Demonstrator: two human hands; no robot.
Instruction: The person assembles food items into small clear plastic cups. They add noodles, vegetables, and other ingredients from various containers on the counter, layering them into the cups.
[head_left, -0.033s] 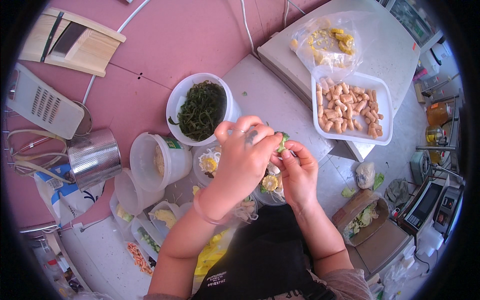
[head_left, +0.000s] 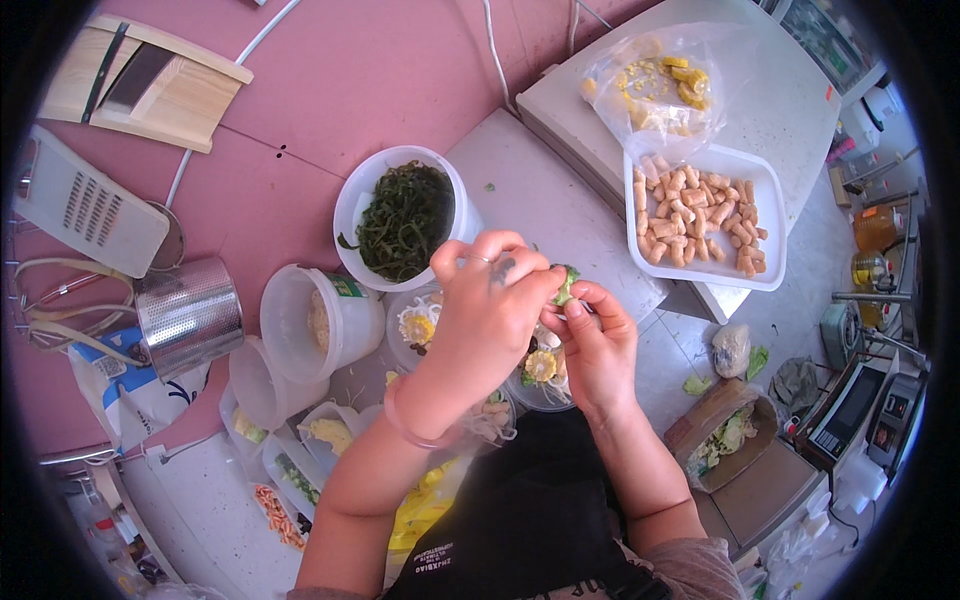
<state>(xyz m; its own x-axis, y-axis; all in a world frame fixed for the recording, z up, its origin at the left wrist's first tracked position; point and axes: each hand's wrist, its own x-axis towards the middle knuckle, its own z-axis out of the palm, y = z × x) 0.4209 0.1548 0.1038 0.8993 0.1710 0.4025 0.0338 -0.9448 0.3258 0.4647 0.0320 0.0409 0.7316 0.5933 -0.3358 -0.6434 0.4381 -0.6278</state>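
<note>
Between the fingertips of both hands is a small piece of green leafy vegetable (head_left: 565, 285); its exact kind is unclear. My left hand (head_left: 492, 305) pinches it from the left, wearing a ring, its palm turned away. From the right, my right hand (head_left: 597, 345) closes thumb and fingers on it. Beneath the hands stand clear round bowls holding corn slices and white strips, partly hidden: one bowl (head_left: 400, 352) left of my left wrist, another with a corn slice (head_left: 540, 367) between the hands. Just beyond my left hand stands a white tub of dark green seaweed-like strips (head_left: 402, 222).
A white tray (head_left: 700, 278) of brownish short rolls and a plastic bag of corn (head_left: 655, 85) lie at the far right. Plastic tubs (head_left: 350, 310), a perforated metal cylinder (head_left: 190, 315) and a grater (head_left: 95, 205) stand left. A cardboard box (head_left: 690, 450) of leaves sits right.
</note>
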